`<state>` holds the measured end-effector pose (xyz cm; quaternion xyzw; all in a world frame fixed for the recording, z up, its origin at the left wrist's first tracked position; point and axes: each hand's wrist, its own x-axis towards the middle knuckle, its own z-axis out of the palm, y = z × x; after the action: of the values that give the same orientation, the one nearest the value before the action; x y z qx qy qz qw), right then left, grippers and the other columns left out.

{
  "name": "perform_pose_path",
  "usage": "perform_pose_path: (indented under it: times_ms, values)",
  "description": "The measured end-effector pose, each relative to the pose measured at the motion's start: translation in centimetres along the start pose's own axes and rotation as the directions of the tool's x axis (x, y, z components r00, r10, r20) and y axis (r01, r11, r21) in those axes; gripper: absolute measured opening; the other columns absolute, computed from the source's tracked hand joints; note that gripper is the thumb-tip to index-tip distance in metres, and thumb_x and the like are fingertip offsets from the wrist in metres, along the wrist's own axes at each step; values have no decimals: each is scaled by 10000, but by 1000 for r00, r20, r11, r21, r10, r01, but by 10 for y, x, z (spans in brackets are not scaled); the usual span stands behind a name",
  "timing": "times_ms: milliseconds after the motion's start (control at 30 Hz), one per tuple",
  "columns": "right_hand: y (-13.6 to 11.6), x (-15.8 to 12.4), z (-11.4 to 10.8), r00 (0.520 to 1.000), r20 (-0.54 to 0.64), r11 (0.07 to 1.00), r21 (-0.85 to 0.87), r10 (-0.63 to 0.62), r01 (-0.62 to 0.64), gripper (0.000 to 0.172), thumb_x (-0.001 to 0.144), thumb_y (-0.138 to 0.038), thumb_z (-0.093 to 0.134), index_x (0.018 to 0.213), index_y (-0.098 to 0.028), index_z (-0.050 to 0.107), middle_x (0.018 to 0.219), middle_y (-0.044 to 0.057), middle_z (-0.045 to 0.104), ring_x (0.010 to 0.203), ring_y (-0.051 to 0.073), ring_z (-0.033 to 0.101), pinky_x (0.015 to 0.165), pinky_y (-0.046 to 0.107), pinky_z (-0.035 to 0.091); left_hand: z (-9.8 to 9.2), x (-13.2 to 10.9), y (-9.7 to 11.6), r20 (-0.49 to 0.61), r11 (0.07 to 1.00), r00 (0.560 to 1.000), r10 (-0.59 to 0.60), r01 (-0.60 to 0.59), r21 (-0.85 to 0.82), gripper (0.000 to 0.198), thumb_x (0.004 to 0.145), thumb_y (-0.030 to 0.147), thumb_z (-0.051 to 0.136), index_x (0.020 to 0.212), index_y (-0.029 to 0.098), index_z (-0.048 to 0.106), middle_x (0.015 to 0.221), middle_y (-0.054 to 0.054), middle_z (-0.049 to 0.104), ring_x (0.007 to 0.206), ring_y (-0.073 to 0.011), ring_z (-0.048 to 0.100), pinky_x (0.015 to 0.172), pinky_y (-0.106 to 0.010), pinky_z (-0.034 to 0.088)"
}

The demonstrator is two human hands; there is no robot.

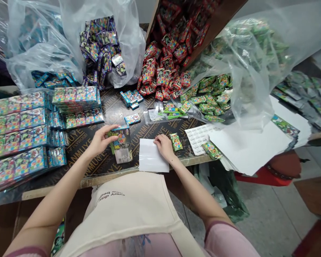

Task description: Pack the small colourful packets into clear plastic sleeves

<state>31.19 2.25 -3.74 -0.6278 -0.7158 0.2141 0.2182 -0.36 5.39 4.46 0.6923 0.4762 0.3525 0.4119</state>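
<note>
My left hand (103,140) is closed on the upper left edge of a clear plastic packet (122,144) with a printed colourful card and a pale label panel inside. It is held just above the black board's front part. My right hand (164,147) pinches the upper right edge of a white sheet (152,157), which lies at the table's front edge; its fingertips are partly hidden. Just right of that hand lies a small green packet (176,141). A small blue box (132,119) lies beyond my left hand.
Stacked wrapped packs (21,132) fill the left side. Behind are heaps of purple boxes (101,43), red boxes (166,71) and green packets (214,92), with loose plastic bags (246,82). A sticker sheet (196,137) and white papers (238,150) lie at right.
</note>
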Motion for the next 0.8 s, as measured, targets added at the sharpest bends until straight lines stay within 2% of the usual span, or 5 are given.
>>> perform_pose_path:
  times_ms: [133,300,433,633,800]
  values:
    - [1,-3,-2,997,-6,997,20,76,-76,110,839,-169,445,754,-214,499,730,46,566,706,209,523,695,327,392,16,-6,-9,-68,1000,998,-19,19,8,280,794,303,688,1060,220,721,892,-39,634,834,-173,590,736,-287,458]
    - [-8,7,-18,993,-41,973,211,108,-97,100,815,-240,499,720,-220,474,731,23,546,682,188,520,659,317,405,12,-6,1,-134,998,991,-2,10,59,203,767,204,711,967,207,750,776,-21,628,720,-146,567,638,-260,423]
    - [-51,25,-26,990,-129,914,405,49,8,115,829,-328,570,841,-217,545,872,40,583,793,183,561,725,330,460,8,-7,8,-148,996,989,4,9,86,160,752,171,721,908,191,755,725,-12,620,681,-135,555,615,-251,410]
    - [-125,52,-2,997,15,638,769,-75,37,363,763,-348,693,1051,-261,490,953,21,684,884,182,667,808,349,520,6,-10,12,-145,998,989,2,7,66,137,747,185,736,882,187,758,736,-24,647,691,-137,578,606,-248,423]
    - [-139,44,13,999,-32,667,743,-41,51,308,772,-341,681,1017,-249,518,774,-10,686,730,175,675,751,339,540,8,-14,16,-179,994,983,37,-19,106,88,770,233,727,844,193,754,734,-29,660,678,-140,592,585,-250,439]
